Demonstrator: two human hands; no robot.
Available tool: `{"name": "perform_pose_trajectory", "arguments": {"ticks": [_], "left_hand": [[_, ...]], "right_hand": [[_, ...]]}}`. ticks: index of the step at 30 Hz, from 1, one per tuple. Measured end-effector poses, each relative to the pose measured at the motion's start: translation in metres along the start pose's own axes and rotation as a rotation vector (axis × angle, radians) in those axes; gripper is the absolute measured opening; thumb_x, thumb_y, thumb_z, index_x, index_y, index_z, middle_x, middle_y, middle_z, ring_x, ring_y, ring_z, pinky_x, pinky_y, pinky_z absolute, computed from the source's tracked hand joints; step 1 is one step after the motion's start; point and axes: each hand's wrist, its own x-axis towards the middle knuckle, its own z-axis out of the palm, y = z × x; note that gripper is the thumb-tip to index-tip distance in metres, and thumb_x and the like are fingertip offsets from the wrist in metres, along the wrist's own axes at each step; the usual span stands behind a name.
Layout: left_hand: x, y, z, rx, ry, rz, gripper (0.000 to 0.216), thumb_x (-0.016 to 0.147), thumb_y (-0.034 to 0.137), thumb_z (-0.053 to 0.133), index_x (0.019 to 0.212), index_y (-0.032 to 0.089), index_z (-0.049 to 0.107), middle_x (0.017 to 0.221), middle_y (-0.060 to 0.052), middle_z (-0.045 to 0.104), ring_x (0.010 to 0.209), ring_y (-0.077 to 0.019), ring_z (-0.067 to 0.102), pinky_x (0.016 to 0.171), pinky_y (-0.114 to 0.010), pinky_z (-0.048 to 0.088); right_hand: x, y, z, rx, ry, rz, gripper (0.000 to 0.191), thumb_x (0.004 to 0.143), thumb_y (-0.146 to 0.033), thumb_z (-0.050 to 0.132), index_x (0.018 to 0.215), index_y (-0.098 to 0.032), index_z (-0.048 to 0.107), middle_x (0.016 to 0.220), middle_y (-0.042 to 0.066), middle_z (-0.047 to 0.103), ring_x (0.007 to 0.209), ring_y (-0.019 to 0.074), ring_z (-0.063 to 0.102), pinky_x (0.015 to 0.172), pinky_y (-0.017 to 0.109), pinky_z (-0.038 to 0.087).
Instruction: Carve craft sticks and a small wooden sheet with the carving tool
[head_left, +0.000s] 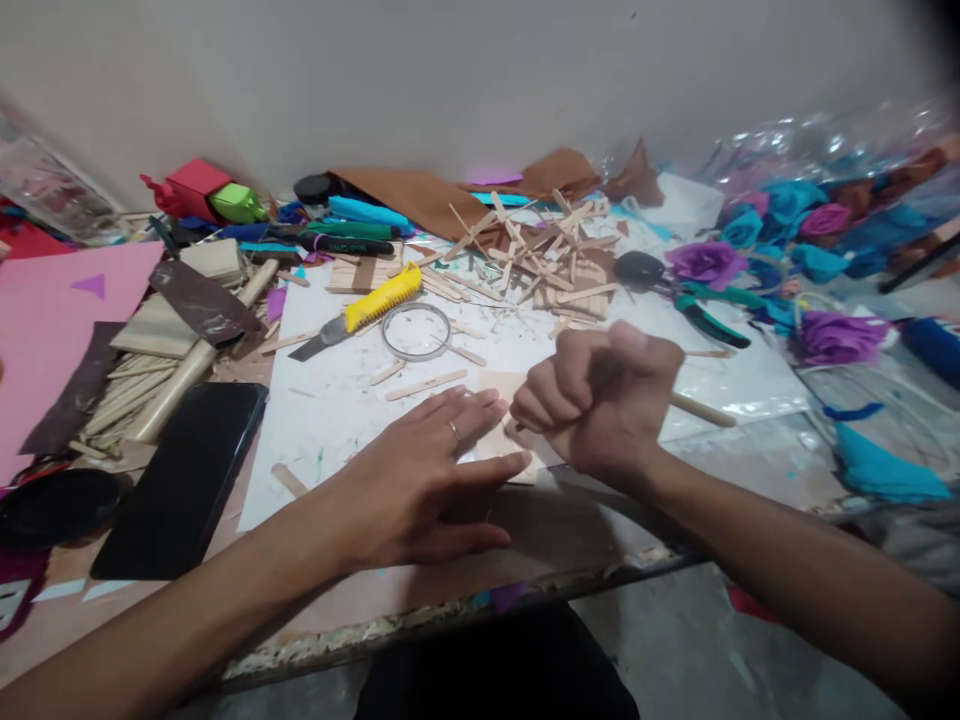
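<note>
My left hand [420, 480] lies with its fingers stretched out over a pale, thin wooden piece [504, 390] at the paper's near edge. Just to its right, my right hand [607, 400] is closed in a fist, thumb on top. What the fist holds, if anything, is hidden. A round wooden stick [705, 410] juts out from behind the fist; I cannot tell whether it is gripped. Beyond the fingers lie a craft stick [426, 385], a clear ring [415, 332] and a yellow-handled utility knife [360, 312], all on white paper [300, 440].
A heap of craft sticks [540, 245] lies at the back. Pliers with green handles [712, 315] and purple and blue paper flowers [705, 263] are on the right. At left are a black phone [184, 480], wooden pieces [142, 390] and pink paper [67, 310]. The table edge [450, 610] is worn.
</note>
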Motion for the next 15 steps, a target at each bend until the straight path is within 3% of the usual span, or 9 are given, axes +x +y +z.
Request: {"name": "perform_pose_trajectory", "arguments": {"ticks": [5,15], "left_hand": [[0.003,0.002,-0.002,-0.019,-0.023,-0.014,0.058,0.094,0.056,0.067,0.144,0.027,0.062,0.156,-0.020,0.050,0.142,-0.0410,0.049,0.118,-0.067,0.037],[0.002,0.000,0.000,-0.066,-0.043,-0.032,0.058,0.094,0.056,0.068,0.145,0.030,0.061,0.160,-0.016,0.047,0.146,-0.0403,0.044,0.119,-0.067,0.035]], "right_hand": [[-0.001,0.009,-0.003,0.016,0.018,0.078,0.070,0.093,-0.069,0.060,0.049,-0.021,0.037,0.040,-0.007,0.024,0.037,0.0082,0.024,0.041,0.026,0.025],[-0.003,0.010,0.007,-0.045,0.142,0.085,0.073,0.089,-0.076,0.059,0.046,-0.023,0.033,0.038,-0.007,0.019,0.036,0.0085,0.019,0.039,0.027,0.020]]}}
